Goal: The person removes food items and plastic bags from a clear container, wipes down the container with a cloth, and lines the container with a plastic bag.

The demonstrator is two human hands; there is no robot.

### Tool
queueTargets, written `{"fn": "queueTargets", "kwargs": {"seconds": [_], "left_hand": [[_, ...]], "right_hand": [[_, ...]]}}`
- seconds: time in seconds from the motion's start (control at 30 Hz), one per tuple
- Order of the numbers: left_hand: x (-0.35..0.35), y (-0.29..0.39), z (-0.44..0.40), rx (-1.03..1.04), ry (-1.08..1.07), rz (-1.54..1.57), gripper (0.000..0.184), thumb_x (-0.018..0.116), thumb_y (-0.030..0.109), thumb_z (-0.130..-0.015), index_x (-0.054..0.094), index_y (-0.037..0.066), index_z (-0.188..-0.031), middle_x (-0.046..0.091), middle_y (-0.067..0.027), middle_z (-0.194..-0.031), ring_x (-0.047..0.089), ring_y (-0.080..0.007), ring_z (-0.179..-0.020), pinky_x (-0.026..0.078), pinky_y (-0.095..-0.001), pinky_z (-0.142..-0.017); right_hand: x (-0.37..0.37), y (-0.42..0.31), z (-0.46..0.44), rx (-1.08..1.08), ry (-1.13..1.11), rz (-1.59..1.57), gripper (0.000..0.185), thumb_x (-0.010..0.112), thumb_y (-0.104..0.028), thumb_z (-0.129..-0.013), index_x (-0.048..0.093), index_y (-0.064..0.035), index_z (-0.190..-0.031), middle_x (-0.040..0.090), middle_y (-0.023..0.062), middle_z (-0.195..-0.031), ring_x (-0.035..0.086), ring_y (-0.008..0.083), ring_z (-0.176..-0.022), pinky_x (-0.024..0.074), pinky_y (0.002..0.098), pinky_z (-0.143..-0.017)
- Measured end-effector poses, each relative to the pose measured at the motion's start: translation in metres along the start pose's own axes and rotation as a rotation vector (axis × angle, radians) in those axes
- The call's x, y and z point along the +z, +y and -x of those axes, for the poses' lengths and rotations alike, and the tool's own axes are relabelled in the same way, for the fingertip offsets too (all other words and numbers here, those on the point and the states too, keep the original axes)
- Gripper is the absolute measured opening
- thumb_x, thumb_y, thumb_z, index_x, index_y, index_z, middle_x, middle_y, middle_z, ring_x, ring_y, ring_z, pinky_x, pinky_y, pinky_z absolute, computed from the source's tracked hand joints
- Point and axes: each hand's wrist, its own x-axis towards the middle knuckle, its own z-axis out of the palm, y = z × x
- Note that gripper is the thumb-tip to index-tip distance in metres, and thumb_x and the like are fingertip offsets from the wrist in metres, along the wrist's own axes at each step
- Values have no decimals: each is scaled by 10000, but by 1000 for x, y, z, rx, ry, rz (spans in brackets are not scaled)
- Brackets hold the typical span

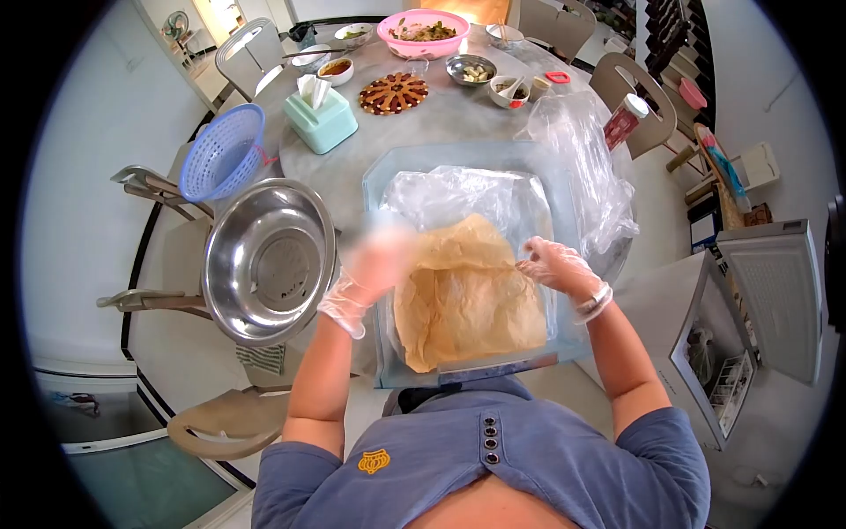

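A creased sheet of brown paper [476, 313] lies in a pale blue, clear-sided bin [377, 181] in front of me, over a crumpled clear plastic bag [441, 192]. Its upper part is folded or raised. My right hand [564, 269], in a clear disposable glove, has its fingers pinched together at the paper's right edge. At the paper's upper left is my left hand [379, 257], also gloved; motion smears its fingers, so its grip is unclear.
Left of the bin stands a large steel basin [231, 282], with a blue colander [196, 167] behind it. A tissue box [326, 130], a pink basin of food [454, 42], several bowls and a lidded jar [621, 123] stand on the table. Clear plastic [573, 141] drapes at right.
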Motion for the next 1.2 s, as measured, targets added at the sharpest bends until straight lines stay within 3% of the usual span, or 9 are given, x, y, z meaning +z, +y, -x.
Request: {"fn": "queueTargets", "kwargs": {"seconds": [0.1,0.2,0.27,0.4,0.7,0.9,1.0,1.07,1.2], "left_hand": [[-2,6,7,-2,35,42,201,568,67,-741,575,74,-941,600,-80,-971,560,-266,-912,457,-339,-767],[27,-11,9,115,80,-93,146,562,67,-740,582,63,-885,600,-91,-879,574,-256,-804,466,-332,-679],[48,-29,8,204,101,-167,71,557,61,-733,578,56,-801,569,-93,-755,553,-248,-675,447,-330,-583],[57,-37,13,242,197,-87,22,551,52,-727,565,52,-744,524,-82,-673,519,-237,-607,423,-331,-541],[62,-34,14,137,39,-150,33,532,35,-716,558,48,-731,530,-93,-655,529,-253,-587,427,-345,-515],[68,-25,12,56,-233,-308,13,537,47,-725,545,42,-735,539,-107,-705,529,-247,-639,434,-352,-567],[73,-45,11,139,-117,3,48,542,71,-775,564,31,-790,556,-98,-756,540,-206,-693,441,-321,-624],[45,-36,11,143,115,437,98,533,103,-828,580,21,-856,565,-66,-786,542,-156,-729,440,-289,-658],[-18,-27,25,-41,215,561,138,566,149,-837,590,16,-867,560,-14,-764,526,-105,-747,437,-265,-697]], "right_hand": [[37,29,-31,17,172,179,468,598,-353,-737,508,27,-995,605,206,-917,567,345,-916,438,379,-791],[65,39,-56,-172,212,-126,583,613,-331,-700,444,81,-1076,595,251,-904,554,367,-946,440,383,-806],[62,14,-59,82,-78,216,654,650,-345,-668,445,-34,-1206,582,209,-1013,545,305,-991,415,357,-846],[40,1,-41,49,-81,122,326,577,-220,-645,648,-99,-939,624,141,-938,591,305,-899,455,371,-789],[31,27,-35,116,-32,87,300,534,-222,-710,633,-109,-970,626,144,-913,582,303,-902,438,374,-793],[23,13,-35,24,29,-358,244,515,-73,-749,587,-17,-975,626,109,-790,596,187,-693,463,297,-636],[-5,11,-36,-86,-21,-662,227,484,-19,-759,586,-22,-961,582,27,-731,528,105,-591,440,242,-536],[-38,-5,-27,-87,25,-575,223,462,-14,-769,576,-20,-961,545,-14,-710,490,71,-556,416,216,-494],[-88,-49,-9,-115,99,-559,164,509,-91,-827,566,-25,-966,517,-47,-666,474,38,-521,403,181,-467]]}}
